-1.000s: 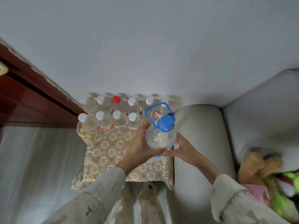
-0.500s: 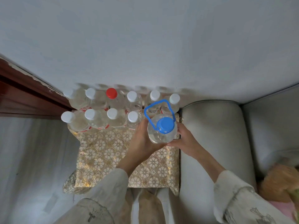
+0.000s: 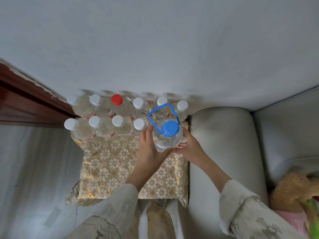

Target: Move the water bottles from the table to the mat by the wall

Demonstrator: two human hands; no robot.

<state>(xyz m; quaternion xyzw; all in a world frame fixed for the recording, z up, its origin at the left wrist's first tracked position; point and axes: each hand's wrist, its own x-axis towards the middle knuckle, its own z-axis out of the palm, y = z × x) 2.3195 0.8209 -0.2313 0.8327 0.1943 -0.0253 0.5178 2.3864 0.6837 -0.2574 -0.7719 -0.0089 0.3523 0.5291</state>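
Ten bottles [image 3: 110, 118] already stand on the mat [image 3: 110, 169] by the wall; both hands, left [image 3: 148, 152] and right [image 3: 189, 145], clasp the blue-capped jug [image 3: 168, 135] at the row's right end, not yet released.

Ten small bottles [image 3: 101, 128] stand on the mat's [image 3: 110, 169] far edge: six in the back row, four in front. Nine of them wear white caps [image 3: 94, 121], one a red cap [image 3: 117, 99]. One big bottle [image 3: 168, 137] with a blue cap and blue loop handle sits at the far right corner. Two hands, the left hand [image 3: 148, 149] and right hand [image 3: 189, 147], are on it. One mat. One sofa [image 3: 224, 144] alongside.
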